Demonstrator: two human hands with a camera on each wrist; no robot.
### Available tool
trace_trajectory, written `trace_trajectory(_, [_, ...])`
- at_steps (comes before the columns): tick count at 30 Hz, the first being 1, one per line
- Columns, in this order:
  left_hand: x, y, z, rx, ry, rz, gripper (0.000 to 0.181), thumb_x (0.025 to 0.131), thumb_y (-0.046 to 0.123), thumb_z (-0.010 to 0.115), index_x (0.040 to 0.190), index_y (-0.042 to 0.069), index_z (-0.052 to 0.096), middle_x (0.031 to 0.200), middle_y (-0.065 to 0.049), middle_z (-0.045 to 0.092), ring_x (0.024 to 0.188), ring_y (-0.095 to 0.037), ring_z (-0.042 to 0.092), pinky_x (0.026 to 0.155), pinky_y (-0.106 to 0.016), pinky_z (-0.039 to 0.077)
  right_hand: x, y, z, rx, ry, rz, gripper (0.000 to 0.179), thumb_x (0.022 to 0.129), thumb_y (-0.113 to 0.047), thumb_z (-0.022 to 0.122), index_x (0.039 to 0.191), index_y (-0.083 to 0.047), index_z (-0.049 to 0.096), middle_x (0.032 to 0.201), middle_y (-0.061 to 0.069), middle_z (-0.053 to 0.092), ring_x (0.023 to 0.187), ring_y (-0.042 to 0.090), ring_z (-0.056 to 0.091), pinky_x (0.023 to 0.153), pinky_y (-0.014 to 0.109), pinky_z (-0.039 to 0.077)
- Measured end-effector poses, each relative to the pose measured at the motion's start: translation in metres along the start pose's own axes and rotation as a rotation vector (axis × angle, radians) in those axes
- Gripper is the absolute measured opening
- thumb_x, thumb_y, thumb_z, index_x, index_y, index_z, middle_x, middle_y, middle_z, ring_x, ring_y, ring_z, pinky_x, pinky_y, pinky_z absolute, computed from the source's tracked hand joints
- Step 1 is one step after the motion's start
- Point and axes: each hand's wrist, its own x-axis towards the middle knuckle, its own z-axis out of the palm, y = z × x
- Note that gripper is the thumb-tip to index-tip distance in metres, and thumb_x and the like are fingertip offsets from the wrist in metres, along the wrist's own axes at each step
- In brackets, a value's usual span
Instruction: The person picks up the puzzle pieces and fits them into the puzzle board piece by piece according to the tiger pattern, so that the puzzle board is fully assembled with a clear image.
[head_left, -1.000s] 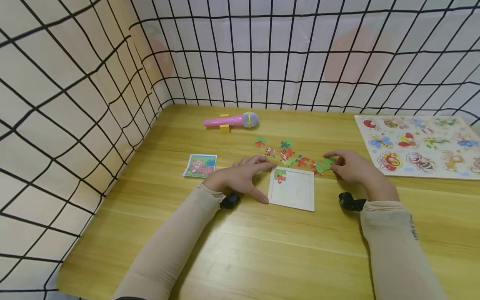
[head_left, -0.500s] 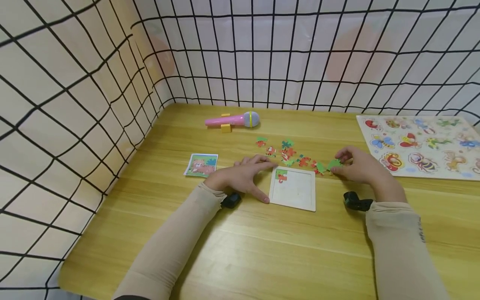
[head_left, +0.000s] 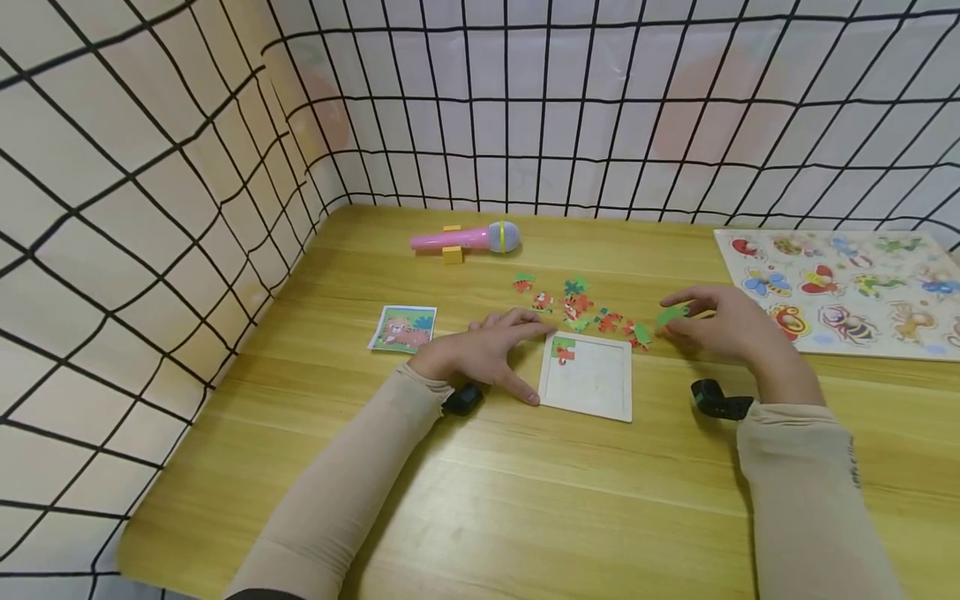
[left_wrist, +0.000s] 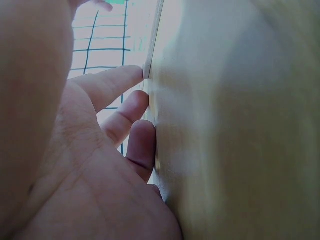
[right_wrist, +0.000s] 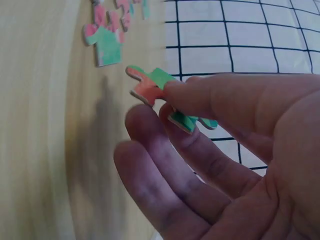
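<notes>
Holds a green-and-red piece (right_wrist: 149, 90) in the right hand (head_left: 723, 327), pinched at the fingertips, lifted off the table (head_left: 525, 500) to the right of the tray (head_left: 588, 379). Rests the left hand (head_left: 487, 354) along the tray's left side, gripping nothing, with a fingertip touching near the far corner and the thumb at the near one. Has only a small patch (head_left: 562, 350) fitted in the tray's far left corner, with bare wood elsewhere, and loose pieces (head_left: 576, 308) strewn just beyond the far edge. Could drop the held piece by pinching so thin and lobed a shape at the tips alone. Could set it turned the wrong way, with part of its print hidden under a finger, by not checking against the card (head_left: 403, 327) left of the left hand. Could scatter loose pieces or knock the nearest one if carried too low past them. Could shift the tray by pressing hard from the right while bracing only lightly on the left, or pop the patch out by forcing a poor fit against it.
</notes>
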Motion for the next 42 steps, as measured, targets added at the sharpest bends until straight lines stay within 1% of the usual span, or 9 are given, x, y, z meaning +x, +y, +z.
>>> trace_trajectory(7, [0.0,0.002,-0.001,-0.003,-0.001,-0.001,0.104,0.076,0.053,0.085,0.16,0.029,0.028,0.158,0.005,0.021,0.141,-0.023,0.016,0.108,-0.052,0.015,-0.002,-0.007,-0.001,0.015,0.012,-0.008,0.049,0.095,-0.04,0.068,0.134,-0.012,0.062,0.128,0.023,0.057,0.113,0.039,0.05,0.084,0.05,0.041])
trace_trajectory(9, [0.0,0.002,-0.001,-0.002,-0.001,-0.003,0.104,0.076,0.053,0.085,0.16,0.029,0.028,0.158,0.005,0.021,0.141,-0.023,0.016,0.109,-0.052,0.015,-0.001,-0.008,0.0,0.025,0.006,-0.011,0.05,0.094,-0.039,0.071,0.134,-0.011,0.062,0.129,0.022,0.057,0.113,0.038,0.051,0.085,0.05,0.041])
trace_trajectory(16, [0.0,0.001,-0.001,-0.006,-0.005,-0.002,0.104,0.076,0.052,0.085,0.16,0.029,0.028,0.159,0.005,0.02,0.141,-0.023,0.016,0.108,-0.05,0.015,0.001,-0.009,0.002,0.037,0.001,-0.031,0.058,0.09,-0.046,0.075,0.134,-0.01,0.062,0.128,0.022,0.059,0.113,0.037,0.053,0.089,0.055,0.042])
trace_trajectory(20, [0.0,0.001,-0.001,-0.007,-0.007,-0.002,0.105,0.076,0.053,0.085,0.16,0.029,0.028,0.159,0.004,0.019,0.141,-0.023,0.016,0.108,-0.05,0.015,0.0,-0.011,0.004,0.034,0.008,-0.06,0.053,0.09,-0.043,0.076,0.13,-0.011,0.065,0.12,0.017,0.063,0.107,0.033,0.058,0.083,0.047,0.044])
trace_trajectory(26, [0.0,0.001,-0.001,-0.013,-0.007,-0.004,0.105,0.076,0.053,0.085,0.16,0.029,0.028,0.159,0.005,0.019,0.141,-0.023,0.016,0.108,-0.05,0.015,0.001,-0.019,0.009,0.065,0.016,-0.143,0.04,0.093,-0.031,0.075,0.126,-0.01,0.068,0.113,0.015,0.065,0.1,0.029,0.058,0.074,0.037,0.047])
trace_trajectory(29, [0.0,0.001,-0.001,-0.013,-0.004,-0.004,0.104,0.076,0.052,0.086,0.16,0.029,0.028,0.158,0.005,0.02,0.141,-0.023,0.016,0.109,-0.051,0.014,0.002,-0.025,0.012,0.075,0.004,-0.164,0.032,0.094,-0.024,0.073,0.121,-0.008,0.071,0.109,0.013,0.067,0.097,0.028,0.06,0.073,0.036,0.048])
trace_trajectory(35, [0.0,0.0,-0.001,-0.009,-0.004,-0.005,0.104,0.077,0.052,0.085,0.16,0.029,0.028,0.158,0.005,0.02,0.14,-0.023,0.016,0.109,-0.051,0.014,0.004,-0.036,0.021,0.126,-0.052,-0.158,0.03,0.092,-0.026,0.075,0.116,-0.009,0.073,0.099,0.007,0.074,0.087,0.024,0.066,0.072,0.036,0.05])
trace_trajectory(38, [0.0,0.0,-0.001,-0.014,-0.004,-0.007,0.104,0.077,0.051,0.086,0.16,0.029,0.028,0.158,0.006,0.02,0.14,-0.022,0.016,0.109,-0.052,0.013,0.006,-0.043,0.026,0.151,-0.087,-0.177,0.028,0.093,-0.025,0.076,0.114,-0.007,0.073,0.098,0.008,0.074,0.087,0.024,0.067,0.071,0.035,0.05])
trace_trajectory(42, [-0.001,0.002,-0.001,-0.02,-0.004,-0.007,0.104,0.077,0.051,0.086,0.16,0.029,0.028,0.158,0.006,0.02,0.14,-0.023,0.017,0.109,-0.051,0.013,0.009,-0.049,0.035,0.166,-0.129,-0.207,0.023,0.094,-0.016,0.073,0.112,-0.003,0.073,0.098,0.009,0.074,0.087,0.024,0.066,0.07,0.036,0.052])
